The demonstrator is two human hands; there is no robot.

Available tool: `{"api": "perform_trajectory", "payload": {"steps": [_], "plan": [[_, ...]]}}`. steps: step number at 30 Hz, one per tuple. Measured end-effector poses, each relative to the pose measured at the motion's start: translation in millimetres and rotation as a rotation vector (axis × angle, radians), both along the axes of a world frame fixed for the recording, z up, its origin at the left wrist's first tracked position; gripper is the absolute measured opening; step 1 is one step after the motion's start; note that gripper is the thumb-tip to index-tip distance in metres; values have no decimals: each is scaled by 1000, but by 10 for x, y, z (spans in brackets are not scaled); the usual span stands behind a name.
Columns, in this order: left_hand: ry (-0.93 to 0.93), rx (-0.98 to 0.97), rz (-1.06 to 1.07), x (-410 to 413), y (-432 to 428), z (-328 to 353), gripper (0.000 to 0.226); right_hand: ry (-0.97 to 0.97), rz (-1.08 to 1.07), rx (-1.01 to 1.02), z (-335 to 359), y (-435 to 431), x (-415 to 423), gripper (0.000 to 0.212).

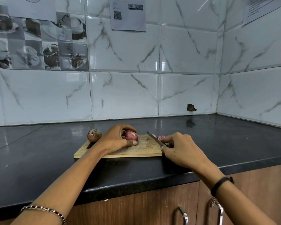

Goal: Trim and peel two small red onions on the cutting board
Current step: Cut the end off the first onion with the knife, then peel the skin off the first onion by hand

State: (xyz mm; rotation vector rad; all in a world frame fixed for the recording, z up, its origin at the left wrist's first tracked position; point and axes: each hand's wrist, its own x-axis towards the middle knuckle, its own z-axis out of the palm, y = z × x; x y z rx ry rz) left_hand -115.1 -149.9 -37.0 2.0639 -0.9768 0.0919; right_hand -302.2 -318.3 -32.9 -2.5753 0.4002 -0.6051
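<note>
— Why's the left hand [116, 139] curled round the red onion [131, 135]?
— It steadies it mid-board for the knife [156, 139] the right hand [178, 148] grips. The second onion [94, 135] waits at the cutting board's [144, 150] far-left corner.

Black countertop [39, 151], marble-tiled wall [185, 62]

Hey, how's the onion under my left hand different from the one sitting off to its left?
The held onion looks pink-purple, its dry skin seemingly mostly off; the loose onion is dull brown, with papery skin on. The left hand grips the held onion mid cutting board; the loose onion sits untouched at the board's far left corner. Both are small, round and similar in size.
</note>
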Motion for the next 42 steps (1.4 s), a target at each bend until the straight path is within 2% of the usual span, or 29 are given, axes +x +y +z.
{"api": "perform_trajectory", "payload": {"steps": [10,12,15,18,21,23,28,31,36,39,42], "plan": [[-55,-12,62,-24,21,4,49,-138,-4,118,15,33,150,18],[-46,-57,58,-41,10,12,50,-158,9,148,40,70,190,22],[-29,-153,60,-74,-5,20,45,-111,30,176,72,171,296,37],[-13,-220,77,-68,-7,27,40,-77,54,140,83,279,434,44],[-16,-217,85,-97,-29,37,44,-26,65,85,78,305,557,30],[-44,-185,82,-136,-69,40,46,-34,71,104,86,269,604,29],[-86,-246,84,-197,-186,94,47,-229,113,212,140,109,664,49],[-179,-265,115,-224,-332,209,36,-239,175,285,173,-2,723,63],[-265,-231,184,-176,-760,348,23,-327,255,507,269,-298,860,37],[-185,-184,136,-85,-959,342,35,-313,305,561,284,-599,916,34],[-104,-47,33,1,-1048,323,51,-224,323,505,213,-881,906,37]]}}
